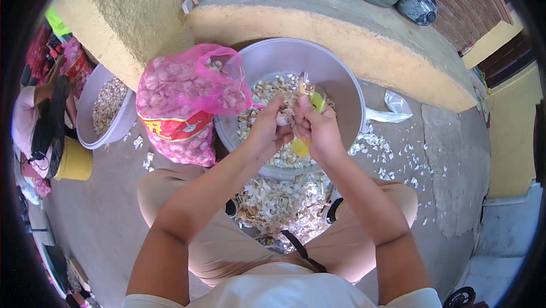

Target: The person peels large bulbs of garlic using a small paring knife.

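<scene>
Both hands meet over a large pale tub [348, 75] that holds many garlic cloves [266, 89]. My left hand [269, 129] is closed on a garlic bulb [286, 113] with loose, papery skin. My right hand [322, 132] presses against the same bulb. From its fist sticks a yellow-green tool [317, 102], most of it hidden by the fingers, so I cannot tell its kind. Below the hands a yellow piece [300, 147] shows over the cloves. Left of the tub stands a pink mesh sack [176, 92] full of garlic bulbs, its top gathered near my left wrist.
Garlic skins [278, 200] lie heaped between my legs, with more scraps [378, 149] on the floor at right. A clear plastic bag [392, 109] lies beside the tub. At far left, a person [34, 109] sits near another tub [111, 103] and a yellow bucket [74, 159]. A concrete ledge [318, 15] runs behind.
</scene>
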Tool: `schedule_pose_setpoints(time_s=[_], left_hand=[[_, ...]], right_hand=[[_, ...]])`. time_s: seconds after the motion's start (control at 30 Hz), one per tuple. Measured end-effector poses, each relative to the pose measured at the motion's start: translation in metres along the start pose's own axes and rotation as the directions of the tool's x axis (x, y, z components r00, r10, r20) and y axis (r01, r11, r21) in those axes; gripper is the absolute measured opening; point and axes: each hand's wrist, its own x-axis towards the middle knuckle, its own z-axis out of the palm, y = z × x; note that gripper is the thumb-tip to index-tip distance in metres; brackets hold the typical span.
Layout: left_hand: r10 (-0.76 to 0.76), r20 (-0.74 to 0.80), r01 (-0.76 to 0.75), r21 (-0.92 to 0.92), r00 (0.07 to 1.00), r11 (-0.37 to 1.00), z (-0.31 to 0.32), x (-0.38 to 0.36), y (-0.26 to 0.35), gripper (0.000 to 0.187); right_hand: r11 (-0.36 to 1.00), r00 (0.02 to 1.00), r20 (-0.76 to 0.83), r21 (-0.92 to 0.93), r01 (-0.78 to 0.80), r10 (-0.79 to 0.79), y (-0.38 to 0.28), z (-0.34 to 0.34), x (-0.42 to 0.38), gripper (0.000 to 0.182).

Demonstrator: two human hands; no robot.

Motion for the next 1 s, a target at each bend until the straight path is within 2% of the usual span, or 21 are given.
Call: schedule_pose_setpoints(time_s=[0.07,0.17,0.27,0.37,0.47,0.57,0.67,0.77,0.87,1.0], left_hand=[[0.015,0.058,-0.011,-0.071,0.998,0.997,0.004,-0.003,0.002,0.035],[0.046,0.065,-0.042,-0.06,0.997,0.997,0.011,-0.007,0.006,0.037],[0.088,0.197,-0.066,-0.115,0.976,0.991,0.001,-0.002,0.003,0.036],[0.093,0.198,-0.062,-0.159,0.976,0.985,0.01,-0.012,0.008,0.037],[0.06,0.13,-0.038,-0.168,0.99,0.985,0.013,-0.015,0.008,0.039],[0.119,0.168,-0.117,-0.017,0.979,0.993,0.02,-0.022,0.014,0.038],[0.178,0.235,-0.254,0.345,0.955,0.904,-0.003,-0.006,0.018,0.039],[0.209,0.264,-0.315,0.468,0.942,0.826,-0.002,-0.015,0.022,0.038],[0.171,0.327,-0.342,0.587,0.929,0.734,-0.007,-0.016,0.021,0.041],[0.085,0.388,-0.317,0.587,0.918,0.745,-0.012,-0.018,0.02,0.041]], right_hand=[[0.998,0.999,0.039,0.06,0.026,-0.028,-0.002,-0.002,0.003,0.027],[0.982,0.999,0.037,0.188,-0.025,0.018,-0.004,-0.003,0.005,0.028],[0.921,0.995,0.037,0.378,-0.096,0.088,-0.009,0.0,0.003,0.028],[0.881,0.993,0.036,0.458,-0.116,0.112,-0.008,-0.003,0.003,0.029],[0.841,0.987,0.141,0.523,-0.14,0.076,-0.007,-0.012,0.003,0.028],[0.918,0.995,0.057,0.383,-0.099,0.084,-0.014,-0.011,0.0,0.028],[0.979,0.997,0.059,0.196,-0.058,0.047,-0.021,-0.014,0.0,0.028],[0.998,0.996,0.083,-0.067,-0.019,0.025,-0.027,-0.014,-0.006,0.028],[0.999,0.997,0.072,-0.033,-0.039,0.041,-0.026,-0.017,-0.007,0.027],[0.993,0.99,0.079,0.019,-0.118,0.116,-0.032,-0.02,-0.008,0.027]])
